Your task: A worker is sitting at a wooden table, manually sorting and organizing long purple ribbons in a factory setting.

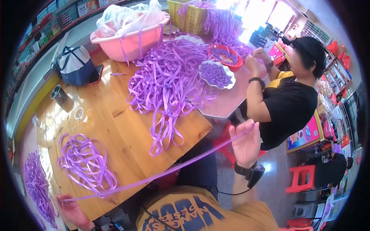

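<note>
Purple ribbon (165,173) runs taut in one long strand across the near edge of the wooden table (119,127), stretched between the person's two hands. The left hand (71,210) sits low at the table's near-left corner, fingers curled and pinching the strand's end. The right hand (246,140) is raised off the table's right side, palm open and fingers loosely spread, with the ribbon passing over it near the fingertips; whether any finger actually nips it there I cannot tell. A black wrist strap (244,169) with a small device sits below that hand.

On the table, just behind the strand toward the left, lies a small loose coil of ribbon (83,159). Farther back in the table's middle sprawls a big tangled heap of ribbon (167,82), some ends hanging over the near edge. Behind the heap stands a pink tub (129,38) with clear plastic bags in it, and to the table's far left rest a dark bag (75,65) and a metal cup (59,94). At the heap's right a white bowl (217,75) holds purple pieces, and beyond it another person in a black shirt (289,100) works with both hands raised.
</note>
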The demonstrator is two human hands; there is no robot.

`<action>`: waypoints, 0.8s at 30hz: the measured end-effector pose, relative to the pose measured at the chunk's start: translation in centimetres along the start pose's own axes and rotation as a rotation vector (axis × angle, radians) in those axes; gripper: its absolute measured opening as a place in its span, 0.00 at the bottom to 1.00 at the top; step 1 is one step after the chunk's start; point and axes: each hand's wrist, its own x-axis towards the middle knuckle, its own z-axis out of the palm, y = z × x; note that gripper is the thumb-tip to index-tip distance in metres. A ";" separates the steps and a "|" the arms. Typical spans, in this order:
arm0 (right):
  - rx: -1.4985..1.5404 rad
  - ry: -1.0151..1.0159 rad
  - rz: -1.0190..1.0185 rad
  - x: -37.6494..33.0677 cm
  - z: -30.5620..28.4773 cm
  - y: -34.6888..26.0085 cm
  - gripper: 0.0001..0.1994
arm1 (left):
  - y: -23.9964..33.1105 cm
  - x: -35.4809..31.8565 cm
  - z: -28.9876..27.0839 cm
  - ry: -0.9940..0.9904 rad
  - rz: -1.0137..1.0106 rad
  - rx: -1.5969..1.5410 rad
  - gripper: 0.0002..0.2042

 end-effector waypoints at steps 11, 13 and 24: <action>0.214 -0.239 0.185 -0.9 -0.9 0.7 0.21 | 0.0 -0.4 -0.2 0.173 0.038 -0.085 0.17; 0.043 -0.226 0.150 -1.2 -0.4 1.3 0.21 | 0.2 -0.5 0.9 0.451 0.102 -0.120 0.14; -0.279 -0.394 0.106 -2.8 1.4 1.6 0.18 | 0.3 0.7 -1.1 0.247 0.000 0.007 0.12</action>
